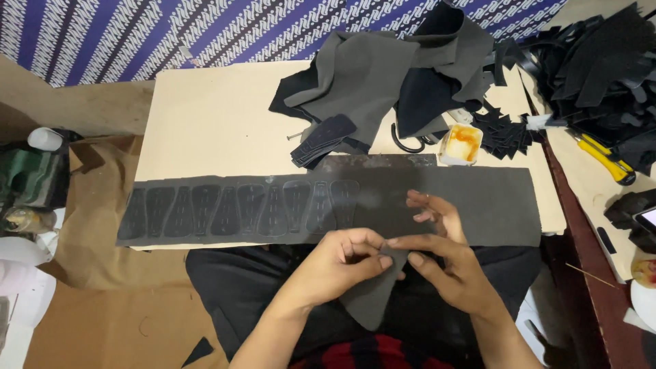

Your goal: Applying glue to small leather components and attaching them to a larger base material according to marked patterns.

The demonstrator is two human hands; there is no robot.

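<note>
**Both hands grip a tapered dark cut-out at the near table edge**

The left hand [342,263] is curled almost shut, thumb and fingertips pinching the upper edge of a dark grey tapered cut-out piece [372,297]. The right hand [447,263] meets it from 3 o'clock: thumb and forefinger close on the same top edge, while the other fingers stay spread and half open, raised over the strip behind. The piece hangs narrow end down over the person's lap, at 6 o'clock from the middle of the view, just in front of the table's near edge.

Directly at 12 o'clock from the hands lies a long dark foam strip [492,201], spanning the pale table [212,116] from side to side. Its left part, toward 9 o'clock, carries a row of glued-on tapered pieces [246,208] set side by side. Beyond the strip, a small stack of stitched black pieces [322,140] rests beside a heap of grey fabric [369,75]. At 1 o'clock sits a small open glue tub [461,142] with orange paste, touching scattered black offcuts [506,133]. Toward 2 o'clock a yellow utility knife [605,157] lies on the side bench, below a pile of black scraps [601,61].
</note>
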